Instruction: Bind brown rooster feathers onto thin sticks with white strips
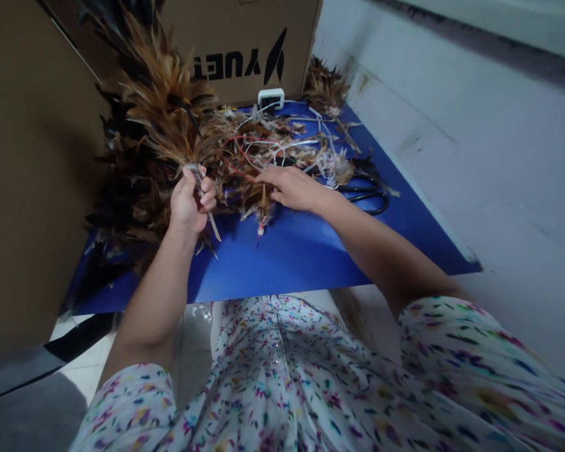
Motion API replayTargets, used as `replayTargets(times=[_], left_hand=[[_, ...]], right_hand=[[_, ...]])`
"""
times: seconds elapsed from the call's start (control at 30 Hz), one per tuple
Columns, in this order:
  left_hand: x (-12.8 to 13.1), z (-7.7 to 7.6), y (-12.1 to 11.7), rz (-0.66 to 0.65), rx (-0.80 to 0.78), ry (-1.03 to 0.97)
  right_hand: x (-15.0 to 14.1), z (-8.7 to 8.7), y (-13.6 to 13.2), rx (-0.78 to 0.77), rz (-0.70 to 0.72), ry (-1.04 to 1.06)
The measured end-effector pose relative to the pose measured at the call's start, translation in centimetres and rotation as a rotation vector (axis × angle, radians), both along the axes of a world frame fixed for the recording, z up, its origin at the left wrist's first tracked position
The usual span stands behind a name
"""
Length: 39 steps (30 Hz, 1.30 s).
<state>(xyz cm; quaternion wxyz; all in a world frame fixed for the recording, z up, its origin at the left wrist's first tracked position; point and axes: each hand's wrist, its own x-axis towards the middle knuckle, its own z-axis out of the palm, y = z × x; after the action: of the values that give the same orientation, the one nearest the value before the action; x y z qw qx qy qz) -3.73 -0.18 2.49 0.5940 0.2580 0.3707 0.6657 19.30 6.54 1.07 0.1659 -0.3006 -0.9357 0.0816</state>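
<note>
My left hand [191,199] is closed around the thin stick [215,227] of a feather duster, whose brown and black feathers [167,107] fan upward above the fist. To its right, my right hand [294,187] reaches down into loose brown feathers [252,194], fingers bent together with the thumb underneath. What lies between those fingertips is hard to make out. A small tied tuft [261,229] hangs below that hand. Red string [238,166] and white plastic strips [327,163] run through the feather pile around it.
Black-handled scissors [370,194] lie right of the pile on the blue tabletop [287,263]. Behind are a white-framed object [270,98], another feather bunch [327,85] and a printed cardboard box [245,37]. Cardboard [28,157] borders the left, a wall [475,144] the right.
</note>
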Motion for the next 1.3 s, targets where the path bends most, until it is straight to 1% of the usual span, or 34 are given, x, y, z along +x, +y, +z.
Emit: replayTargets(times=[0.03, 0.1, 0.2, 0.27, 0.33, 0.5, 0.53, 0.57, 0.63, 0.73, 0.8, 0.87, 0.97, 1.07, 1.17, 1.3], left_hand=[[0.1, -0.1, 0.0, -0.010, 0.004, 0.013], [0.2, -0.2, 0.0, -0.026, 0.011, 0.037], [0.4, -0.4, 0.0, -0.029, -0.009, 0.055], [0.5, -0.5, 0.0, -0.017, -0.036, 0.051], [0.5, -0.6, 0.1, 0.003, -0.056, 0.035], [0.5, -0.5, 0.2, 0.005, -0.047, 0.043], [0.6, -0.5, 0.2, -0.002, -0.037, 0.052], [0.6, -0.5, 0.1, -0.011, -0.029, 0.058], [0.8, -0.5, -0.1, -0.026, -0.013, 0.074], [1.0, -0.8, -0.2, -0.053, 0.010, 0.098], [1.2, -1.1, -0.2, -0.091, 0.020, 0.110], [1.3, -1.5, -0.2, -0.114, 0.009, 0.120], [1.4, -2.0, -0.2, -0.135, -0.010, 0.123], [1.4, -2.2, -0.1, -0.152, -0.017, 0.113], [1.4, -2.4, 0.0, -0.152, -0.028, 0.101], [1.3, -2.7, 0.0, -0.144, -0.036, 0.118]], right_hand=[[0.6, -0.1, -0.3, 0.018, -0.013, 0.002], [1.6, -0.3, -1.0, 0.059, -0.082, 0.023], [2.6, -0.1, -2.0, 0.101, -0.185, 0.101], [2.6, 0.3, -2.7, 0.090, -0.174, 0.151], [1.9, 0.9, -3.3, 0.035, -0.088, 0.171], [-1.0, 1.7, -5.0, -0.228, 0.270, 0.072], [-1.5, 1.7, -5.2, -0.254, 0.301, 0.044], [-2.0, 1.6, -5.5, -0.250, 0.303, 0.014], [-2.9, 1.1, -5.7, -0.160, 0.236, -0.081], [-3.9, 0.0, -5.8, 0.040, 0.110, -0.280], [-4.3, -0.9, -5.8, 0.139, 0.072, -0.368], [-4.6, -1.6, -5.9, 0.201, 0.060, -0.402], [-4.9, -2.3, -6.0, 0.247, 0.062, -0.409], [-5.1, -2.6, -6.0, 0.261, 0.082, -0.409], [-5.0, -2.6, -6.0, 0.285, 0.083, -0.365], [-4.4, -2.0, -6.4, 0.286, 0.088, -0.256]])
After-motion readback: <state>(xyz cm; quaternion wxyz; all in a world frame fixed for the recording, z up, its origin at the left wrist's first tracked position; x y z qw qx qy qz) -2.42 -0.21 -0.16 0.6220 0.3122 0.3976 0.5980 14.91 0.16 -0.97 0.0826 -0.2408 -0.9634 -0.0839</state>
